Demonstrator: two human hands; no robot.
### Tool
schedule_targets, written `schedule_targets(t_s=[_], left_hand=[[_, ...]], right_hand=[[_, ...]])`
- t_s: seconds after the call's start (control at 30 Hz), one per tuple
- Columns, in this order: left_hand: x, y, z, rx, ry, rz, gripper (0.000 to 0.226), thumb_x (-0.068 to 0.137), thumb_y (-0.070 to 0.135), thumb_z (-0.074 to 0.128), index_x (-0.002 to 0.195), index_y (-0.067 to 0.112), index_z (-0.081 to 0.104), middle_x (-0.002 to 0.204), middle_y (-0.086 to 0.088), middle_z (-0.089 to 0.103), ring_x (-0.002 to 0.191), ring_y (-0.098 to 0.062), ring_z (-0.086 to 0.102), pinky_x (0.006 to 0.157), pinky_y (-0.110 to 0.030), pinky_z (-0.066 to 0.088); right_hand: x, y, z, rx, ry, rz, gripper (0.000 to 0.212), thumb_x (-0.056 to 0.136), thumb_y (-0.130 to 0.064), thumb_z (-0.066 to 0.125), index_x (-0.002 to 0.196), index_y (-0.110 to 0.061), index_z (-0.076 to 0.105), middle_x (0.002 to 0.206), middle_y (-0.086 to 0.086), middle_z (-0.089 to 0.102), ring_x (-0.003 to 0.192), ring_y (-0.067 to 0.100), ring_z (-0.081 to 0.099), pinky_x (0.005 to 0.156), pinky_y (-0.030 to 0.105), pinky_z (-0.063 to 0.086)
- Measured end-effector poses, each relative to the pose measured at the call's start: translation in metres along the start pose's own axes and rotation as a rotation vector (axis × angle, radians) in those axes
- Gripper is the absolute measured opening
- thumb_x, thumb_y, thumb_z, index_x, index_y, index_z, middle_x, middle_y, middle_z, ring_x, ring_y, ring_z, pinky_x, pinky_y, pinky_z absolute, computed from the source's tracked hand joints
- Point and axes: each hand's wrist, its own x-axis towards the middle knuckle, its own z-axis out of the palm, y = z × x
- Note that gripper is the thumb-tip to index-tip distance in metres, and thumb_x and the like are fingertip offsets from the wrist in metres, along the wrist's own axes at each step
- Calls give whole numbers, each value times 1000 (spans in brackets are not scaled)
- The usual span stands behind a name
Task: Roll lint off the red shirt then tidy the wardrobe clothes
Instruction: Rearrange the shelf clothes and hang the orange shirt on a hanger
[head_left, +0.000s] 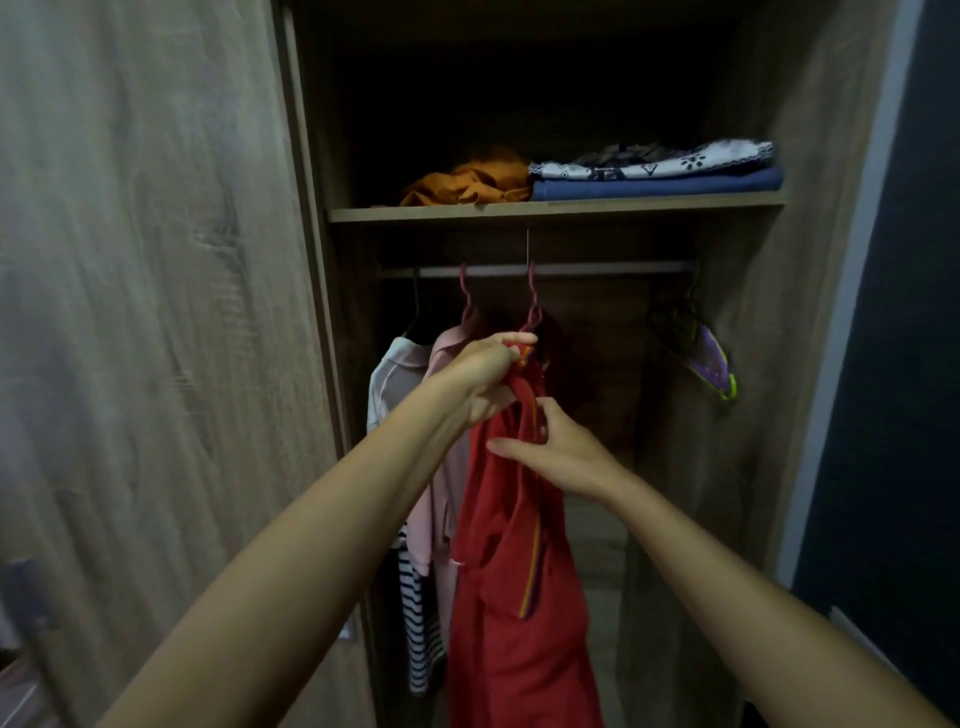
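The red shirt (519, 597) hangs inside the open wardrobe from a maroon hanger (532, 306) hooked on the rail (597, 268). My left hand (485, 376) grips the shirt's collar just under the hanger's hook. My right hand (550, 449) is lower, its fingers curled into the red fabric at the neckline. No lint roller is in view.
Left of the red shirt hang a pink garment (447, 467), a white one (392, 379) and a striped one (418, 623). A purple item (711, 366) hangs at the rail's right end. The shelf (556, 209) holds a crumpled orange cloth (467, 182) and folded clothes (654, 174). The wardrobe door (145, 312) stands at left.
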Motion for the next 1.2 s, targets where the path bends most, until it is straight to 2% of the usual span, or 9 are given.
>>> schedule_targets(t_s=[0.1, 0.2, 0.33, 0.43, 0.63, 0.83, 1.03, 1.1, 1.2], left_hand=[[-2, 10, -3, 11, -54, -22, 35, 96, -5, 29, 84, 12, 57, 74, -4, 51, 59, -10, 49, 51, -20, 50], [-3, 16, -31, 199, -253, -42, 33, 79, -10, 38, 92, 8, 62, 81, -11, 54, 72, -16, 52, 75, -24, 44], [-14, 16, -53, 1111, -282, 228, 48, 80, -2, 52, 122, 20, 60, 109, -8, 64, 90, -17, 58, 72, -20, 45], [-16, 6, -55, 1614, -117, 476, 29, 80, 24, 65, 109, 23, 63, 106, -3, 65, 103, -27, 59, 85, -32, 46], [-6, -1, -83, 1610, 394, 498, 40, 91, 40, 43, 103, 8, 64, 106, -20, 65, 101, -41, 58, 85, -43, 42], [1, -13, -107, 1612, 210, 398, 40, 85, 7, 44, 125, 5, 50, 118, -26, 59, 106, -42, 56, 85, -42, 45], [14, -21, -107, 1412, 49, 472, 33, 86, 9, 47, 118, 3, 55, 114, -20, 63, 105, -36, 58, 87, -40, 44], [15, -16, -104, 1342, 76, 405, 33, 85, 19, 46, 109, 1, 61, 108, -18, 65, 97, -30, 59, 78, -31, 42], [19, -11, -105, 1201, 197, 376, 31, 84, 22, 47, 108, 8, 61, 110, -14, 62, 95, -26, 57, 74, -27, 39]], right_hand=[[4, -2, 5, -105, 134, -57, 30, 85, -21, 56, 115, -23, 56, 107, 4, 69, 105, 25, 63, 85, 26, 46], [14, -4, -9, -76, 165, -94, 32, 90, -8, 44, 112, -21, 63, 112, 5, 68, 109, 24, 60, 80, 23, 38], [27, -11, -20, -69, 97, -204, 31, 89, -9, 43, 104, -26, 64, 110, -1, 68, 108, 18, 61, 93, 34, 45], [31, -21, -21, -99, 85, -242, 29, 87, -11, 44, 99, -28, 65, 108, -1, 70, 107, 18, 61, 95, 36, 46], [35, 6, -42, -404, 94, -279, 26, 89, -8, 52, 110, -21, 62, 109, 3, 69, 102, 18, 62, 75, 22, 39], [33, 45, -70, -778, -10, -44, 33, 89, -14, 41, 108, -30, 63, 116, 1, 66, 112, 27, 59, 90, 43, 50], [34, 18, -84, 99, 85, 129, 42, 80, 6, 33, 89, -19, 66, 61, 4, 56, 36, 8, 51, 36, 15, 37], [30, 13, -91, 483, 11, 199, 36, 84, 11, 34, 84, -12, 62, 69, 7, 53, 46, 9, 57, 41, 19, 49], [22, 10, -102, 685, -218, 161, 22, 87, 12, 53, 106, 2, 61, 84, 14, 64, 86, 23, 71, 80, 31, 60]])
